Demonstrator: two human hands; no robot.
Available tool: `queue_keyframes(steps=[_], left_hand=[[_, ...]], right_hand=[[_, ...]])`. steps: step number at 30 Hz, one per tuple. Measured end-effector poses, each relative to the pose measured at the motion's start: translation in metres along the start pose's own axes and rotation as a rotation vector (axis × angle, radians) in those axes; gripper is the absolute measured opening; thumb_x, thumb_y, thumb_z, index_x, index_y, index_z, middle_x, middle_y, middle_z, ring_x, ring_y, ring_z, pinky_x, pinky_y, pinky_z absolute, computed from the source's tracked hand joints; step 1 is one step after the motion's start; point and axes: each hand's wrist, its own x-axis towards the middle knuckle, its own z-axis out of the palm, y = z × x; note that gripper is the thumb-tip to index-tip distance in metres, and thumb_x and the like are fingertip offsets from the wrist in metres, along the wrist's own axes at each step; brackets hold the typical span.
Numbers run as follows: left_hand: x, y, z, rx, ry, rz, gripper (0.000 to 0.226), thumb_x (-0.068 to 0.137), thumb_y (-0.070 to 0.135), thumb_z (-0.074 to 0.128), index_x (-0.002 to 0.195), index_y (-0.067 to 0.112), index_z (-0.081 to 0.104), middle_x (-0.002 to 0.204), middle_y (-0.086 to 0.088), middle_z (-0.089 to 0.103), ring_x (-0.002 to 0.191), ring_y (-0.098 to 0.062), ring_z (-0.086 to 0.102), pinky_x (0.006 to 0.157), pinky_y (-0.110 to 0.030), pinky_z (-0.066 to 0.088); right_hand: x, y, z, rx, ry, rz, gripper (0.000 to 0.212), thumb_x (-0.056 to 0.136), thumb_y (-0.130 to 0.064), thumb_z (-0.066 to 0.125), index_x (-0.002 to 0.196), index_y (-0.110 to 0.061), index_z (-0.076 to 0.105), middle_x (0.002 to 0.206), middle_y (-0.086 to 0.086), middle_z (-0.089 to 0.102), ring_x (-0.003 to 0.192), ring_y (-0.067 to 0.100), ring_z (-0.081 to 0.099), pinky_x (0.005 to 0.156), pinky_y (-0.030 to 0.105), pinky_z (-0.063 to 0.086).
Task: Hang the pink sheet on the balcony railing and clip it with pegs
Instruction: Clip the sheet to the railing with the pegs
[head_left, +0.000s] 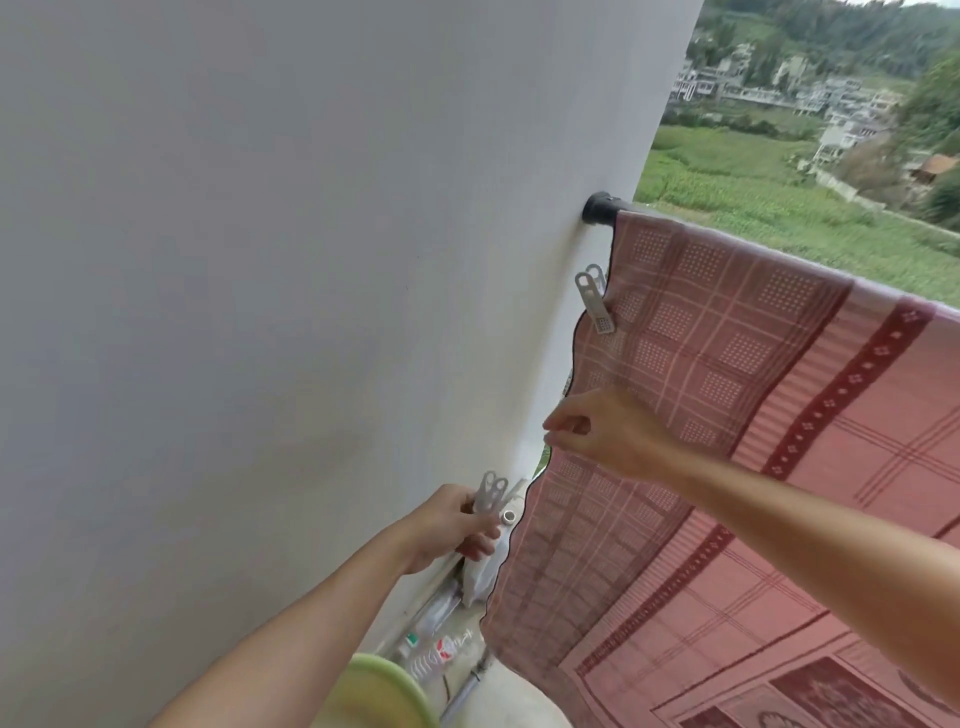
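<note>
The pink checked sheet (737, 395) hangs over the balcony railing (602, 208), whose dark end meets the white wall. A clear peg (595, 301) is clipped on the sheet's left edge a little below the rail. My right hand (608, 431) pinches that left edge lower down, thumb and fingers curled on the cloth. My left hand (457, 525) is below and to the left, near the wall, and grips a clear peg (491, 493) that sticks up from its fingers.
A white wall (260, 312) fills the left. On the floor by the wall lie plastic bottles (431, 654) and a white bag (483, 571). A green basin rim (384, 686) shows at the bottom. Fields and houses lie beyond the railing.
</note>
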Motion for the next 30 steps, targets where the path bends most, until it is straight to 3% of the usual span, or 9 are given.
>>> queue_keyframes(steps=[3, 8, 12, 14, 17, 20, 23, 26, 30], left_hand=[[-0.003, -0.005, 0.012, 0.118, -0.140, -0.019, 0.020, 0.096, 0.029, 0.060, 0.085, 0.013, 0.060, 0.087, -0.021, 0.070, 0.061, -0.023, 0.062, 0.053, -0.030, 0.045], [0.007, -0.010, 0.031, 0.280, -0.167, 0.030, 0.022, 0.094, 0.012, 0.057, 0.095, -0.010, 0.060, 0.076, -0.008, 0.071, 0.059, -0.021, 0.055, 0.054, -0.030, 0.040], [0.012, -0.006, 0.041, 0.291, -0.231, -0.004, 0.003, 0.090, 0.006, 0.063, 0.091, 0.006, 0.065, 0.084, -0.010, 0.072, 0.063, -0.020, 0.058, 0.056, -0.026, 0.047], [0.022, -0.009, 0.042, 0.391, -0.189, -0.030, 0.018, 0.086, 0.002, 0.066, 0.097, 0.016, 0.069, 0.088, -0.005, 0.069, 0.067, -0.013, 0.059, 0.062, -0.028, 0.050], [0.045, -0.008, 0.039, 0.381, 0.066, -0.040, 0.044, 0.087, 0.011, 0.070, 0.129, 0.013, 0.058, 0.114, -0.004, 0.058, 0.097, -0.015, 0.058, 0.082, -0.029, 0.048], [0.081, 0.006, 0.039, 0.060, 0.130, -0.025, 0.068, 0.088, 0.011, 0.068, 0.148, 0.021, 0.036, 0.134, 0.001, 0.041, 0.117, -0.016, 0.048, 0.081, -0.022, 0.044], [0.117, 0.020, 0.050, -0.083, 0.029, -0.031, 0.049, 0.083, 0.001, 0.058, 0.124, 0.027, 0.062, 0.128, 0.005, 0.056, 0.105, -0.009, 0.057, 0.076, -0.019, 0.046], [0.136, 0.018, 0.056, 0.009, 0.030, -0.087, 0.041, 0.080, -0.001, 0.041, 0.072, 0.025, 0.072, 0.079, 0.004, 0.065, 0.075, -0.016, 0.056, 0.082, -0.033, 0.042], [0.150, 0.006, 0.056, -0.048, 0.157, 0.009, 0.029, 0.081, -0.004, 0.048, 0.067, 0.013, 0.066, 0.070, -0.010, 0.056, 0.065, -0.022, 0.048, 0.061, -0.030, 0.042]], right_hand=[[-0.016, 0.009, 0.026, 0.015, -0.149, -0.013, 0.031, 0.082, -0.044, 0.073, 0.107, -0.026, 0.072, 0.097, -0.013, 0.071, 0.082, -0.003, 0.063, 0.076, 0.022, 0.054], [-0.032, 0.023, 0.048, 0.060, -0.223, -0.054, 0.017, 0.083, -0.040, 0.073, 0.095, -0.028, 0.074, 0.090, -0.018, 0.066, 0.080, 0.001, 0.062, 0.077, 0.033, 0.055], [-0.044, 0.037, 0.055, 0.146, -0.145, -0.058, 0.011, 0.088, -0.033, 0.068, 0.085, -0.022, 0.071, 0.095, -0.016, 0.062, 0.085, 0.005, 0.062, 0.078, 0.038, 0.055], [-0.049, 0.046, 0.053, 0.210, -0.047, 0.013, 0.012, 0.086, -0.030, 0.066, 0.078, -0.021, 0.066, 0.092, -0.009, 0.067, 0.084, 0.012, 0.065, 0.076, 0.041, 0.056], [-0.057, 0.058, 0.041, 0.284, 0.055, 0.095, 0.024, 0.082, -0.020, 0.070, 0.062, -0.026, 0.058, 0.062, -0.011, 0.063, 0.057, 0.002, 0.057, 0.053, 0.024, 0.047], [-0.067, 0.067, 0.031, 0.307, 0.077, 0.120, 0.030, 0.077, -0.012, 0.071, 0.055, -0.023, 0.054, 0.058, -0.012, 0.061, 0.053, 0.001, 0.053, 0.050, 0.019, 0.042], [-0.073, 0.072, 0.027, 0.306, 0.072, 0.125, 0.030, 0.076, -0.013, 0.073, 0.056, -0.025, 0.054, 0.066, -0.010, 0.063, 0.061, 0.003, 0.057, 0.058, 0.020, 0.047], [-0.075, 0.076, 0.023, 0.297, 0.052, 0.121, 0.029, 0.076, -0.012, 0.073, 0.057, -0.026, 0.056, 0.067, -0.015, 0.062, 0.067, 0.003, 0.060, 0.061, 0.015, 0.045], [-0.066, 0.075, 0.019, 0.285, 0.030, 0.100, 0.029, 0.076, -0.014, 0.073, 0.057, -0.026, 0.056, 0.065, -0.013, 0.060, 0.062, -0.001, 0.054, 0.061, 0.016, 0.044]])
